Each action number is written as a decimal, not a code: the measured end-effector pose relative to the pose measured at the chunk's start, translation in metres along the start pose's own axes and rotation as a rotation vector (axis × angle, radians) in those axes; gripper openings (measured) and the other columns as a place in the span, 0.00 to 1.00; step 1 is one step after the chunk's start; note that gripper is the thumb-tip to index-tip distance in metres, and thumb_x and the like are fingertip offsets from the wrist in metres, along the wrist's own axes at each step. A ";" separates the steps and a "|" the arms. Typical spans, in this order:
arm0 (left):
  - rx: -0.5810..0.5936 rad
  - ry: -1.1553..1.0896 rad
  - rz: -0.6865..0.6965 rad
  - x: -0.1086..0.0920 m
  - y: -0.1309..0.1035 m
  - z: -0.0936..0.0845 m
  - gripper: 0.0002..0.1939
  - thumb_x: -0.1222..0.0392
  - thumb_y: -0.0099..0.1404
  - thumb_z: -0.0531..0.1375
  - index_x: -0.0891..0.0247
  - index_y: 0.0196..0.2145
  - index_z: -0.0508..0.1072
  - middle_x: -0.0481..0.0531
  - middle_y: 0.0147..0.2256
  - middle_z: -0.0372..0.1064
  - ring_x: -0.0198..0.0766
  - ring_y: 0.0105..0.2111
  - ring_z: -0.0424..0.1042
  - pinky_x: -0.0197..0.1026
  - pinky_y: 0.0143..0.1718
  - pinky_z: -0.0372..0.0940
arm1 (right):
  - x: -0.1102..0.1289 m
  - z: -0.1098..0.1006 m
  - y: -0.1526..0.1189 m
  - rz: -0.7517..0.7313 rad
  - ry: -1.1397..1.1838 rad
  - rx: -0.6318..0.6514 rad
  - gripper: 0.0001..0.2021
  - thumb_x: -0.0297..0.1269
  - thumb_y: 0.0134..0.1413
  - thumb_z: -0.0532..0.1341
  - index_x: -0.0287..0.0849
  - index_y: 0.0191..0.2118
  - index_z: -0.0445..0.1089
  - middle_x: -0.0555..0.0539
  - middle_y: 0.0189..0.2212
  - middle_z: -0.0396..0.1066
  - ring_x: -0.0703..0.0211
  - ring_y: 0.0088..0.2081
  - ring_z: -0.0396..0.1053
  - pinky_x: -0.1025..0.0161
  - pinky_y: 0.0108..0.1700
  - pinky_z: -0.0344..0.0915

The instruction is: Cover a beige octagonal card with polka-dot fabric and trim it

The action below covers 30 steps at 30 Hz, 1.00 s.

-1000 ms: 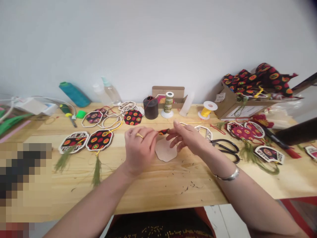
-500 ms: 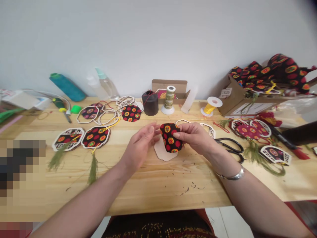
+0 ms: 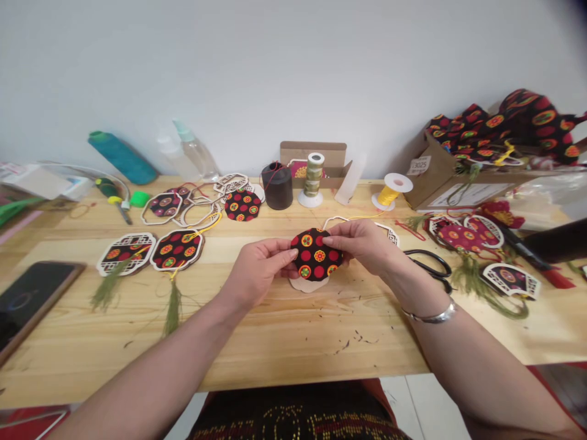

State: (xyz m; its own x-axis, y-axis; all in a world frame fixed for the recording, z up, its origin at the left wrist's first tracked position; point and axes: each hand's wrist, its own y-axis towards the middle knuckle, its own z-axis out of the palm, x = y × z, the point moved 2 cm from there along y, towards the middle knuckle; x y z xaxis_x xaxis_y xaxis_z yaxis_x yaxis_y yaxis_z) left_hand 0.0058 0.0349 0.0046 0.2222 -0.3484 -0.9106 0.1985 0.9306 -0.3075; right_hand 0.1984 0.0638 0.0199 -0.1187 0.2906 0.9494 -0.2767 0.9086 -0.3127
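Between my hands is a black fabric piece (image 3: 316, 256) with red dots and yellow-orange flowers, cut to a roundish, scalloped outline. My left hand (image 3: 263, 266) pinches its left edge between thumb and fingers. My right hand (image 3: 360, 244) grips its upper right edge with the thumb on top. Below it a pale, scalloped flat piece (image 3: 308, 285) lies on the table, mostly covered by the fabric. To the right of my right hand lie black-handled scissors (image 3: 431, 266), their blades hidden behind my wrist. A white fretwork frame (image 3: 389, 233) is partly visible behind that hand.
Two tasselled ornaments (image 3: 177, 249) lie at left, near a phone (image 3: 34, 299). Along the wall stand a black thread cone (image 3: 277, 186), a green thread spool (image 3: 313, 183) and a yellow cord spool (image 3: 389, 192). A cardboard box (image 3: 431, 177) of fabric is at right. Dark scraps dot the table front.
My left hand has closed on the fabric's left edge; before, its fingers were beside it. The fabric now faces up more fully and covers more of the pale piece.
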 end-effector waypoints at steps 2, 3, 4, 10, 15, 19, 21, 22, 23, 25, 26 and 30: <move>-0.013 -0.005 -0.012 0.000 0.001 -0.001 0.10 0.60 0.50 0.69 0.66 0.33 0.81 0.52 0.26 0.77 0.33 0.22 0.72 0.37 0.26 0.70 | 0.000 -0.001 0.001 0.010 0.000 -0.015 0.10 0.41 0.40 0.70 0.39 0.26 0.73 0.53 0.17 0.69 0.70 0.17 0.61 0.69 0.17 0.59; -0.020 -0.007 -0.015 0.000 0.001 -0.001 0.11 0.60 0.50 0.69 0.66 0.33 0.81 0.53 0.26 0.77 0.33 0.22 0.72 0.37 0.26 0.70 | -0.001 -0.001 0.002 0.012 0.000 -0.019 0.10 0.40 0.40 0.70 0.40 0.25 0.73 0.53 0.17 0.69 0.70 0.17 0.61 0.69 0.17 0.59; -0.026 -0.007 -0.016 0.000 0.001 -0.001 0.11 0.60 0.50 0.69 0.67 0.33 0.81 0.53 0.25 0.77 0.33 0.22 0.72 0.37 0.26 0.70 | -0.001 -0.001 0.002 0.010 0.002 -0.022 0.10 0.40 0.40 0.70 0.40 0.25 0.73 0.53 0.17 0.69 0.70 0.17 0.61 0.69 0.17 0.60; -0.047 0.019 -0.018 0.001 0.001 -0.001 0.13 0.60 0.49 0.70 0.68 0.33 0.80 0.53 0.25 0.77 0.35 0.22 0.72 0.39 0.27 0.71 | 0.000 -0.002 0.002 -0.002 0.024 -0.058 0.09 0.40 0.39 0.70 0.40 0.26 0.74 0.52 0.18 0.70 0.69 0.18 0.63 0.69 0.17 0.61; -0.041 -0.024 -0.025 -0.002 -0.001 0.001 0.12 0.58 0.50 0.70 0.69 0.31 0.79 0.53 0.24 0.76 0.37 0.23 0.74 0.39 0.27 0.71 | 0.003 -0.001 0.000 -0.014 0.015 -0.061 0.08 0.39 0.42 0.68 0.40 0.26 0.74 0.53 0.17 0.69 0.70 0.17 0.62 0.70 0.17 0.60; -0.071 -0.110 -0.051 -0.004 -0.002 0.002 0.14 0.54 0.52 0.69 0.70 0.29 0.77 0.53 0.22 0.74 0.38 0.21 0.74 0.41 0.24 0.71 | 0.003 -0.001 0.000 -0.009 0.018 -0.042 0.09 0.40 0.44 0.68 0.40 0.25 0.73 0.54 0.16 0.67 0.70 0.16 0.61 0.70 0.16 0.60; -0.064 -0.129 -0.048 -0.003 -0.001 0.002 0.14 0.53 0.53 0.68 0.70 0.30 0.77 0.53 0.22 0.74 0.38 0.21 0.74 0.42 0.24 0.71 | 0.002 0.000 0.000 0.002 0.022 -0.037 0.09 0.40 0.45 0.67 0.41 0.25 0.72 0.54 0.15 0.67 0.70 0.16 0.61 0.69 0.16 0.61; -0.043 -0.122 -0.040 -0.003 -0.001 0.002 0.14 0.54 0.53 0.68 0.69 0.31 0.77 0.53 0.23 0.75 0.38 0.22 0.74 0.41 0.25 0.71 | 0.001 0.000 0.000 0.007 0.026 -0.033 0.09 0.41 0.46 0.67 0.41 0.25 0.72 0.53 0.16 0.67 0.69 0.16 0.62 0.69 0.17 0.62; -0.018 -0.108 -0.031 -0.002 -0.001 0.003 0.14 0.55 0.53 0.69 0.69 0.32 0.78 0.53 0.25 0.76 0.38 0.24 0.75 0.41 0.27 0.71 | 0.001 0.000 0.000 0.011 0.032 -0.028 0.09 0.41 0.47 0.67 0.42 0.25 0.71 0.53 0.16 0.68 0.69 0.16 0.63 0.68 0.17 0.63; 0.021 -0.075 -0.016 -0.001 -0.002 0.003 0.13 0.59 0.51 0.70 0.68 0.35 0.79 0.54 0.28 0.78 0.38 0.27 0.76 0.41 0.30 0.71 | 0.000 0.001 -0.001 0.015 0.048 0.000 0.10 0.43 0.46 0.68 0.42 0.26 0.71 0.52 0.17 0.69 0.67 0.17 0.65 0.68 0.18 0.65; 0.022 -0.069 -0.005 -0.002 -0.001 0.003 0.14 0.61 0.50 0.70 0.67 0.35 0.79 0.54 0.29 0.78 0.38 0.28 0.76 0.41 0.32 0.72 | 0.000 0.001 -0.002 0.011 0.062 0.025 0.11 0.44 0.46 0.68 0.42 0.27 0.71 0.52 0.18 0.70 0.66 0.18 0.66 0.67 0.19 0.65; -0.080 -0.175 0.112 -0.013 0.001 -0.003 0.08 0.66 0.52 0.67 0.66 0.33 0.79 0.51 0.30 0.79 0.36 0.27 0.76 0.40 0.32 0.72 | 0.005 0.000 -0.004 -0.117 0.221 0.091 0.21 0.54 0.47 0.65 0.42 0.39 0.71 0.48 0.26 0.75 0.61 0.24 0.74 0.67 0.21 0.65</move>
State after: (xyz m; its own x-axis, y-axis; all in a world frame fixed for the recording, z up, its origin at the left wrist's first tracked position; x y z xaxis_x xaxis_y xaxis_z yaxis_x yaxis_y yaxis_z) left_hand 0.0002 0.0403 0.0149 0.4023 -0.2501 -0.8806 0.0885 0.9681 -0.2346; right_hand 0.1989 0.0615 0.0262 0.1278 0.2527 0.9591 -0.3621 0.9121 -0.1921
